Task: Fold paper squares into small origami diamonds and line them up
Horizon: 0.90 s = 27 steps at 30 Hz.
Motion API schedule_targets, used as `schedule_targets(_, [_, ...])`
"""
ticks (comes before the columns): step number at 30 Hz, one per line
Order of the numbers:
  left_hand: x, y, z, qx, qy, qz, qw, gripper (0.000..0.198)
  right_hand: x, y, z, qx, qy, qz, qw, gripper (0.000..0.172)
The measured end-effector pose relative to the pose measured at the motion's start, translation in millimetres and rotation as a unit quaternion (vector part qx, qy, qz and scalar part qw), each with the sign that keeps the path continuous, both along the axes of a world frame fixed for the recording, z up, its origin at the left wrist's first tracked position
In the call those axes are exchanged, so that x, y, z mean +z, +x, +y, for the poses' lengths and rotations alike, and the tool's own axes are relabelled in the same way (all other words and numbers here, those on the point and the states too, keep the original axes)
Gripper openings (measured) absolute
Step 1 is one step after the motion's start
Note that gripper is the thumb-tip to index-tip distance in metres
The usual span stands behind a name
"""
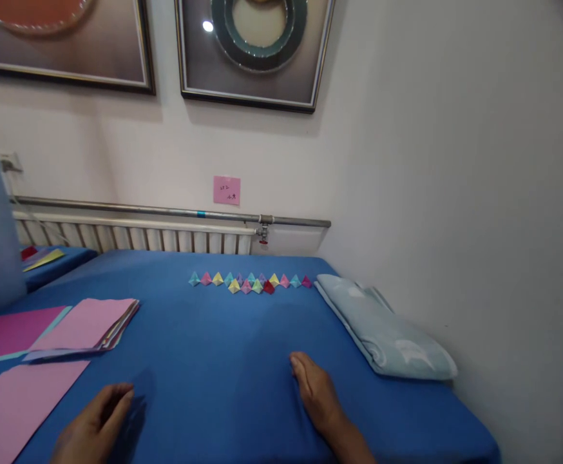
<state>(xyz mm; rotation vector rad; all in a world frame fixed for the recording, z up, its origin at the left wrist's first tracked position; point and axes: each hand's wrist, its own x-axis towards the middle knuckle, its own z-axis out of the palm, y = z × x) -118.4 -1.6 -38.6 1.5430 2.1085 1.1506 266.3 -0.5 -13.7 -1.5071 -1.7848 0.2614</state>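
My left hand (95,422) hovers low at the bottom left, its thumb and curled fingers nearly meeting, with nothing visible between them. Just left of it lies a large pink sheet of paper (23,406). My right hand (316,392) is at the blue bed cover (204,374), fingers drawn together and thumb alongside; no object shows in it. Farther back, small folded paper pieces (257,287) in several colours form two rows. A stack of coloured paper (85,324), pink on top, lies beyond my left hand.
A folded light-blue blanket (388,328) lies at the right by the wall. Magenta paper (15,332) is at the left edge. Behind the bed are a radiator (175,240) and a metal pipe (141,208). A pink note (227,190) is on the wall below framed pictures.
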Motion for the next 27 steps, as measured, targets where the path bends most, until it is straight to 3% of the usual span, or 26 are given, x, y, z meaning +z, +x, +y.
schedule_targets(3, [-4.3,5.6,1.9,-0.011,-0.036,0.01,0.999,0.03,-1.6,2.6,0.7,-0.008,-0.016,-0.009,1.0,0.045])
schedule_targets(15, [-16.0,25.2,-1.8,-0.009,0.037,0.108,0.993,0.027,-10.9,10.4,10.9,-0.001,-0.016,-0.038,0.999,0.034])
schedule_targets(27, [-20.1,24.0,-3.7,-0.025,0.055,0.082,0.995,0.025,-4.0,6.2,9.7,-0.005,-0.006,-0.056,0.998,0.03])
